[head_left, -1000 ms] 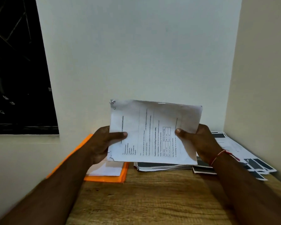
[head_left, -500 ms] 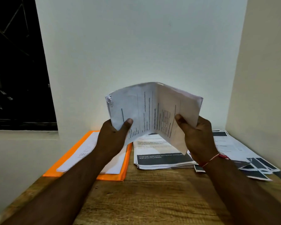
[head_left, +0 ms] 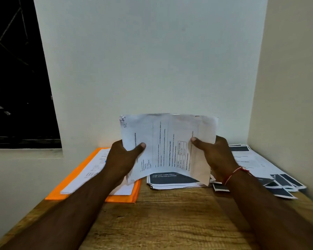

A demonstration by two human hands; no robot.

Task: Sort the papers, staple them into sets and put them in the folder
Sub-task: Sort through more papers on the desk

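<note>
The left hand (head_left: 123, 159) and right hand (head_left: 215, 156) still gripped the set of papers (head_left: 166, 141) by its side edges. Its earlier peaked bend had flattened, and it hung lower, above the paper pile (head_left: 173, 181) and orange folder (head_left: 123, 199) on the bench (head_left: 161, 222).

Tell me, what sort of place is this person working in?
Probably a home or office desk corner: a wooden table against bare walls, an orange folder with sheets on it, piles of printed papers, and a paper set held up.
</note>
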